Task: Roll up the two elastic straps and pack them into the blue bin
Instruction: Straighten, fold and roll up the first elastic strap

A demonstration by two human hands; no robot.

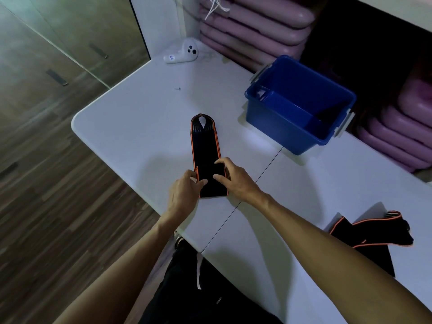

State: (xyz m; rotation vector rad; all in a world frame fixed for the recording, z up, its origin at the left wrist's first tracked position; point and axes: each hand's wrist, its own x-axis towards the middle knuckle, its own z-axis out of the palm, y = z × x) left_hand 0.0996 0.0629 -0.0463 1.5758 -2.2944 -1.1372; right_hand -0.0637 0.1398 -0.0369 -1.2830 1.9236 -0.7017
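Observation:
A black elastic strap with orange edging (205, 146) lies stretched out flat on the white table (140, 127), its looped end pointing away from me. Its near end is folded over into a first turn. My left hand (184, 195) pinches that folded end from the left and my right hand (233, 178) presses on it from the right, thumbs on top. A second black and orange strap (371, 232) lies crumpled at the table's right edge, partly behind my right forearm. The blue bin (301, 134) stands open beyond, to the right.
A white handheld controller (182, 53) rests at the table's far corner, and a small screw (177, 89) lies in front of it. Stacked pink mats (257, 26) fill the shelf behind the bin. Wooden floor (46, 183) lies to the left.

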